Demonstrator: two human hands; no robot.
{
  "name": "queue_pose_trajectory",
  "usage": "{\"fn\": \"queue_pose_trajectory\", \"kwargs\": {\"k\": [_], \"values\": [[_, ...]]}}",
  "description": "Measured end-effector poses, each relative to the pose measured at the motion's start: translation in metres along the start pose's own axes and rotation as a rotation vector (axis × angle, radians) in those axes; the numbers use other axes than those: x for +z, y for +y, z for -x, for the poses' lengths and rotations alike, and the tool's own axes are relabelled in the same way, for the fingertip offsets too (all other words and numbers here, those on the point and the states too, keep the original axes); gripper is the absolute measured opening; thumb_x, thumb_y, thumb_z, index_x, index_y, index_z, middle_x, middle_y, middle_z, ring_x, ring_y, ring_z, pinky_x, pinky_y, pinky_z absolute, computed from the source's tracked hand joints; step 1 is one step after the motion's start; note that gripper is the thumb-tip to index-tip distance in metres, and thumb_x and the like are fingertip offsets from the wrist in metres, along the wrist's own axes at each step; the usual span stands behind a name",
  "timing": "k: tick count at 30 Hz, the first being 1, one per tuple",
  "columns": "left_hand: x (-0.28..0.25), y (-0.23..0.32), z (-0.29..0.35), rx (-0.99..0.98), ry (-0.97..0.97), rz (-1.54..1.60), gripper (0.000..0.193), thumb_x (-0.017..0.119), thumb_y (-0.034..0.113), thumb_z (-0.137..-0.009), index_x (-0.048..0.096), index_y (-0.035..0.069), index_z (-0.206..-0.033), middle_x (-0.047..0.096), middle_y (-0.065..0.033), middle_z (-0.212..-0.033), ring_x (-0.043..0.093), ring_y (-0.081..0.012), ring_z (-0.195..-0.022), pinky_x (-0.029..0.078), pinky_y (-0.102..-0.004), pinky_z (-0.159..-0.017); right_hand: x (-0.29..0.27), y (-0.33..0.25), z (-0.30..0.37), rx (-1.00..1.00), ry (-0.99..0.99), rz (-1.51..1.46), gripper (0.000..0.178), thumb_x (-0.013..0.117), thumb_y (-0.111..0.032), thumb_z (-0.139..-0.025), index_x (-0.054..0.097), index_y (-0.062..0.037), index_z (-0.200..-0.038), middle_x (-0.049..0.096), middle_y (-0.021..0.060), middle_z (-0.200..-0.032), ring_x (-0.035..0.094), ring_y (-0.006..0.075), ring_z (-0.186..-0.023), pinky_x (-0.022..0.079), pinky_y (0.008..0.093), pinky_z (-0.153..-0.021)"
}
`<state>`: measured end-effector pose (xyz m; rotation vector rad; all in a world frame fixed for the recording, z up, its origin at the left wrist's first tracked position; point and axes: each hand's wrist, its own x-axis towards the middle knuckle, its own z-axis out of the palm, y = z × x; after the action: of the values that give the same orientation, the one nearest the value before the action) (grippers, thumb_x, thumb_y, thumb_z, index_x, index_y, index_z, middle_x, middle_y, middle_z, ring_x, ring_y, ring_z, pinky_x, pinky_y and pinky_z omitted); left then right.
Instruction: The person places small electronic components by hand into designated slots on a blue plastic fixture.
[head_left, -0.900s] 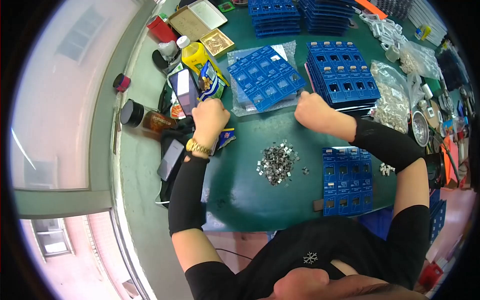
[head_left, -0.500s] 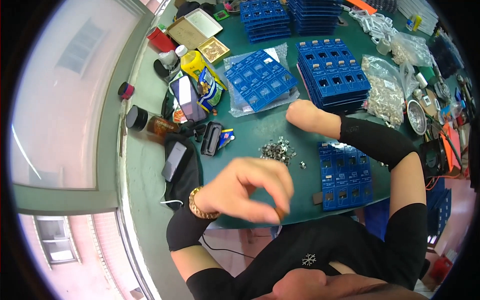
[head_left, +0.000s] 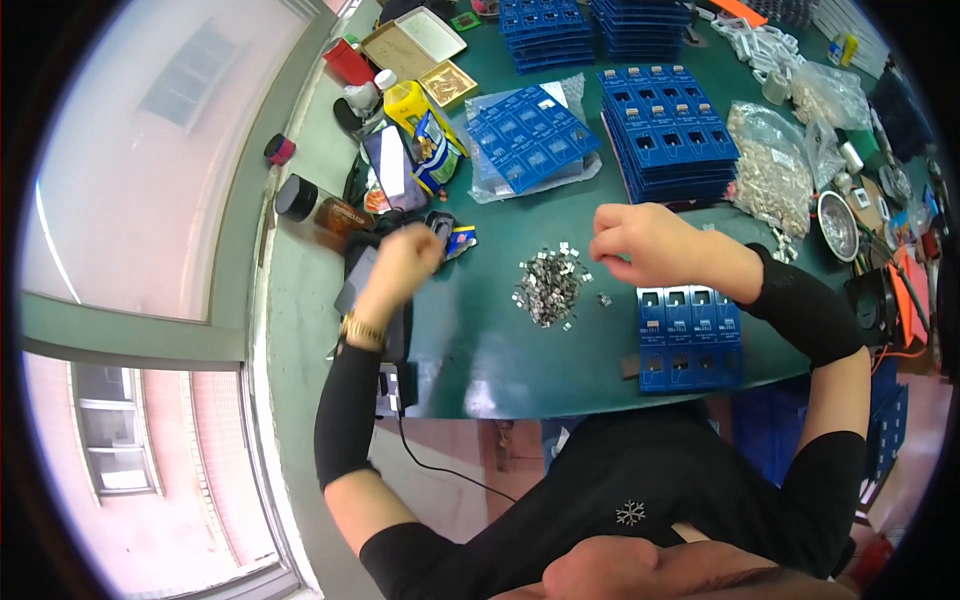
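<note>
My left hand, smeared by motion, hovers at the left of the table beside an open black case and a small blue and yellow packet. Whether anything is in its fingers cannot be made out. Just right of a heap of small silvery metal parts, my right hand hangs with its fingers curled together. Anything inside that grip is hidden. Below this hand lies a blue circuit board panel with rows of cutouts; the forearm and hand cover its upper edge.
Tall stacks of blue panels stand farther back, beside another blue panel on bubble wrap. To the left are a phone, a yellow bottle and a dark-lidded jar. A bag of pale parts and a metal bowl lie right.
My left hand has swung away from near my body, forward and left to the black case; a small brownish bit showed at its fingertips before. My right hand has shifted slightly right and down.
</note>
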<state>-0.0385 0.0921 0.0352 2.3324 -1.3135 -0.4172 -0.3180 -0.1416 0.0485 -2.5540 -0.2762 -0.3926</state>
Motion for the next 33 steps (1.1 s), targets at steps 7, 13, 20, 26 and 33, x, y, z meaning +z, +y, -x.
{"fn": "queue_pose_trajectory", "kwargs": {"k": [7,13,20,26,33], "values": [[0.041,-0.032,-0.094,0.001,0.310,-0.540,0.014,0.060,0.017,-0.085,0.069,0.007,-0.083,0.069,-0.0150,-0.085,0.068,-0.0338,-0.081,0.054,-0.0455,-0.072,-0.020,-0.053,0.057,-0.033,0.126,-0.132,0.014,0.067,-0.003,-0.073,0.066,-0.0083,-0.086,0.058,0.0067,-0.087,0.061,0.0280,-0.070,0.050,0.0359,-0.057],[0.050,-0.052,-0.123,-0.040,0.225,-0.632,0.013,0.058,0.012,-0.082,0.068,0.005,-0.086,0.068,-0.0200,-0.086,0.068,-0.0372,-0.084,0.055,-0.0468,-0.073,-0.009,-0.082,0.105,0.212,0.303,-0.500,0.015,0.075,0.000,-0.073,0.072,-0.0066,-0.085,0.064,0.0060,-0.086,0.062,0.0167,-0.067,0.048,0.0266,-0.055],[0.059,-0.048,-0.133,-0.057,0.199,-0.580,0.015,0.055,0.007,-0.079,0.069,0.002,-0.084,0.068,-0.0236,-0.089,0.067,-0.0400,-0.088,0.054,-0.0473,-0.075,0.043,-0.088,0.139,0.288,0.412,-0.566,0.014,0.074,0.000,-0.074,0.071,-0.0051,-0.088,0.064,0.0052,-0.087,0.060,0.0127,-0.062,0.046,0.0236,-0.051],[0.068,-0.033,-0.143,-0.128,0.221,-0.684,0.015,0.056,0.010,-0.080,0.068,0.002,-0.085,0.069,-0.0226,-0.090,0.068,-0.0396,-0.085,0.056,-0.0469,-0.072,0.049,-0.087,0.173,0.382,0.522,-0.470,0.014,0.074,0.000,-0.074,0.072,-0.0053,-0.086,0.064,0.0045,-0.086,0.057,0.0111,-0.058,0.044,0.0232,-0.049],[0.060,-0.035,-0.137,-0.116,0.216,-0.787,0.013,0.061,0.013,-0.076,0.065,0.004,-0.086,0.068,-0.0216,-0.090,0.066,-0.0402,-0.086,0.053,-0.0486,-0.072,0.061,-0.089,0.220,0.539,0.615,-0.404,0.014,0.074,0.001,-0.073,0.071,-0.0054,-0.086,0.064,0.0042,-0.086,0.058,0.0124,-0.059,0.046,0.0243,-0.051]]}}
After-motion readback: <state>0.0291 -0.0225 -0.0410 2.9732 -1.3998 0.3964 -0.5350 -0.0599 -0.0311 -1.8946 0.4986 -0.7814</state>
